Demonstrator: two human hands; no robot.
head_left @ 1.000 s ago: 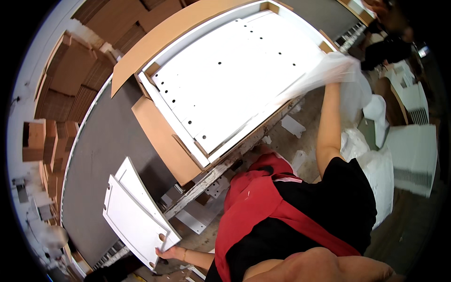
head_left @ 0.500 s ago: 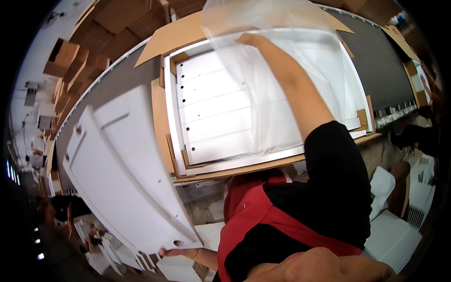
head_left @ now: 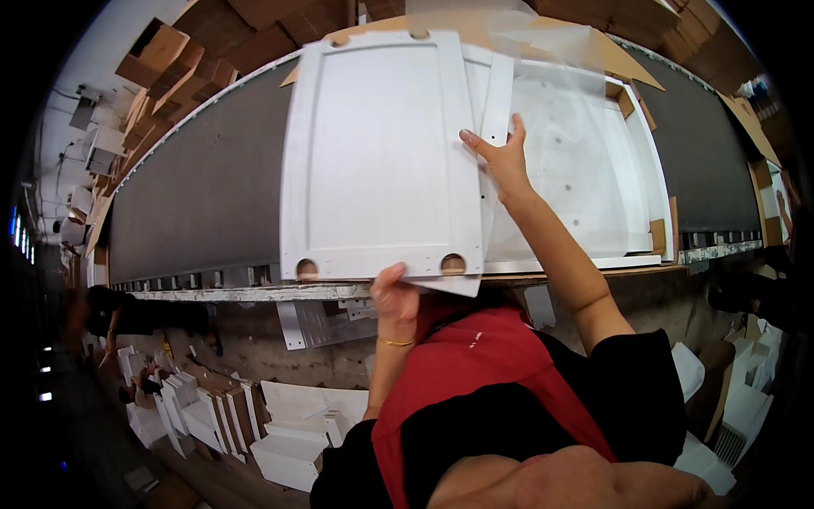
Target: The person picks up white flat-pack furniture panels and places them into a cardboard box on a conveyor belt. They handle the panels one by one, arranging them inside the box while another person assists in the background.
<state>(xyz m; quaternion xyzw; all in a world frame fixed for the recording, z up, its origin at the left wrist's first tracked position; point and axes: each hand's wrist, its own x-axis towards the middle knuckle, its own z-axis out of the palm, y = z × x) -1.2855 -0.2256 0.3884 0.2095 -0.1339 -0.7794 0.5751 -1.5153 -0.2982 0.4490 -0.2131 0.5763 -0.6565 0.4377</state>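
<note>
With the left hand (head_left: 395, 294) pinching the white panel's (head_left: 377, 153) lower edge and the right hand (head_left: 500, 159) lying open-fingered against its right side at frame centre, the panel is risking slipping onto the open carton (head_left: 661, 212).

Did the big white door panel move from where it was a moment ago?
Yes. The white door panel came up from low beside the grey conveyor belt and now lies over it, held by the left hand and right hand.

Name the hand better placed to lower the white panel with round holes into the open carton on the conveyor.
Left, probably. The left hand grips the white panel with round holes at its near edge, carrying it. The right hand only rests fingertips on its side edge, above the open carton.
</note>
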